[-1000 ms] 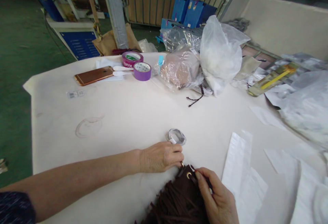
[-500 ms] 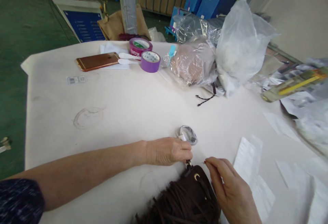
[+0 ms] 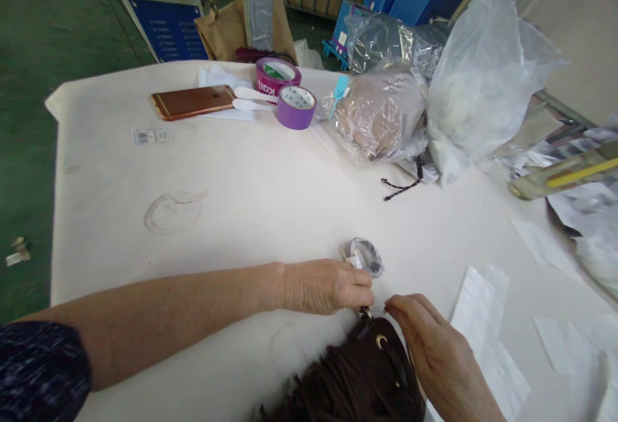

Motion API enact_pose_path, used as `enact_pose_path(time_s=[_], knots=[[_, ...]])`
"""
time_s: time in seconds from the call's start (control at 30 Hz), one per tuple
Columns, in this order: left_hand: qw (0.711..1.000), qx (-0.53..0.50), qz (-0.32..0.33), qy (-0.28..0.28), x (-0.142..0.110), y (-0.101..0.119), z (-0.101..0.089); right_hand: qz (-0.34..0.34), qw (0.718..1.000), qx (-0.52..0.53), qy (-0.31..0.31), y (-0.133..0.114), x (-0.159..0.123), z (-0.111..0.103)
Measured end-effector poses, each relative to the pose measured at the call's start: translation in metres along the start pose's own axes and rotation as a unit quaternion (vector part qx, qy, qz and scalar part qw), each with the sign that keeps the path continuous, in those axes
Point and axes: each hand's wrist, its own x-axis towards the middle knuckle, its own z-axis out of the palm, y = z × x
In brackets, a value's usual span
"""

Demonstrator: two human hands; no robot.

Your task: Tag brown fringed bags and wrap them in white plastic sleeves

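A dark brown fringed bag with gold eyelets lies at the bottom of the view, partly cut off by the frame. My left hand is closed at its top corner, round a metal clip whose lower end shows below the fingers. Just right of that, my right hand has thumb and forefinger pinched together beside the bag's edge; whatever is between the tips is too small to make out. Beyond the left knuckles sits a small clear plastic-wrapped coil.
Purple tape rolls, a phone and white plastic pieces lie at the far side of the white table. Plastic-wrapped bundles stand at the back right. White paper strips lie right of my right hand.
My right fingertips have come closer to my left hand; the thin strand seen between the hands earlier no longer shows clearly. The whole view has shifted slightly. My left hand keeps its grip.
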Motion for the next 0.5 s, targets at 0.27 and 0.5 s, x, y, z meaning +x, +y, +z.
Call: enact_pose_path(time_s=[0.27,0.5], knots=[[1.000,-0.014,-0.010,-0.008,0.0012,0.0011,-0.0031,0.024,0.997,0.063,-0.022,0.0001,0.0049,0.0042],[1.000,-0.005,-0.010,-0.020,0.0010,0.0010,-0.0034,0.062,0.992,0.105,-0.026,-0.0033,0.0049,0.0061]])
